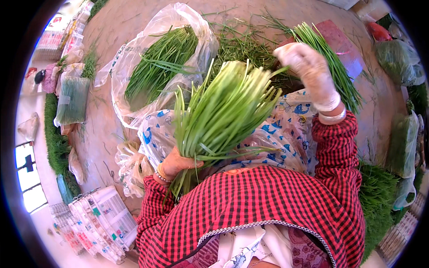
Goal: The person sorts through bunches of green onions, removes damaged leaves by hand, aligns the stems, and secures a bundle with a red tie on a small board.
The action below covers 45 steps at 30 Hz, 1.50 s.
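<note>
My bare left hand (178,164) is wrapped round the lower, leafy part of a big bunch of garlic chives (225,114). The bunch leans up and to the right over my lap, its pale stem ends pointing away from me. My right hand (308,71), in a whitish glove, is raised just right of those stem ends with its fingers curled. A single green blade reaches from the bunch to its fingertips, but blur hides what they grip. A clear plastic sheet with blue prints (290,129) covers my lap under the bunch.
An open clear plastic bag (120,85) holding more chives lies at the far left. Loose trimmings (243,42) are heaped ahead, with another chive bunch (328,62) beside a reddish board (351,53). Stacked newspapers (105,219) stand at the near left; bagged greens (397,62) line the right.
</note>
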{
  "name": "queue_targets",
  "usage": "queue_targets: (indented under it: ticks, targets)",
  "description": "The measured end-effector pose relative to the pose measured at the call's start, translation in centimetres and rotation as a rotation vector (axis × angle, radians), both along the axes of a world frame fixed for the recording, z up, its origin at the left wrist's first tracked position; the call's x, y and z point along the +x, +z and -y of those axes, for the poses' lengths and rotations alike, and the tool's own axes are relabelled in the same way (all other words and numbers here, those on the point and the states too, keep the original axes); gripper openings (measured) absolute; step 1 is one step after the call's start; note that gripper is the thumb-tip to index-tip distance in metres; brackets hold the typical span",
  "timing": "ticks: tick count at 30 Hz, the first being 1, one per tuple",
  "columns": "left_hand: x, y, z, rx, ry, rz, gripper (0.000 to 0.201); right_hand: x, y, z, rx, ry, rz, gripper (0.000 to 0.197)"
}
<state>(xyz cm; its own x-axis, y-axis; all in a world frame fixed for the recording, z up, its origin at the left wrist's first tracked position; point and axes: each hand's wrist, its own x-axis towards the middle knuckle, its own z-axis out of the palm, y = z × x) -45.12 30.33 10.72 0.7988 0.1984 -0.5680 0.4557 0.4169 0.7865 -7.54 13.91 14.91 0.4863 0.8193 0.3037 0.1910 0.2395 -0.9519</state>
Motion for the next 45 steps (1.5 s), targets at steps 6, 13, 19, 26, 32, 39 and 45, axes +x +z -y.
queue_targets:
  ticks: [6,13,19,26,32,39,45]
  targets:
    - [0.5,1.1,-0.2,-0.074,0.173,-0.078,0.074,6.7,-4.1,3.9,-0.451,-0.309,0.483,0.037]
    - [4.0,2.2,-0.9,-0.024,0.361,0.031,0.043,-1.3,-5.9,3.7,-0.812,0.728,0.033,0.057]
    - [10.3,4.1,1.5,-0.147,0.327,0.148,0.037,-6.6,-9.5,-2.3,-0.118,0.956,-1.018,0.079]
    - [13.5,-0.6,3.8,-0.547,-0.14,0.171,0.04,-8.1,-9.7,-2.4,0.0,0.467,-1.42,0.058]
    - [15.7,-2.1,1.8,-0.254,-0.296,0.397,0.065,-5.4,-6.1,-2.0,-0.005,0.172,-1.08,0.044]
    - [14.9,-2.1,-2.7,-0.574,0.231,0.828,0.086,-0.7,-0.7,-0.8,-0.517,0.635,-0.742,0.046]
    - [13.7,-4.2,-3.1,-0.511,0.379,0.751,0.073,-7.4,-4.5,-1.7,-0.549,0.901,-0.469,0.066]
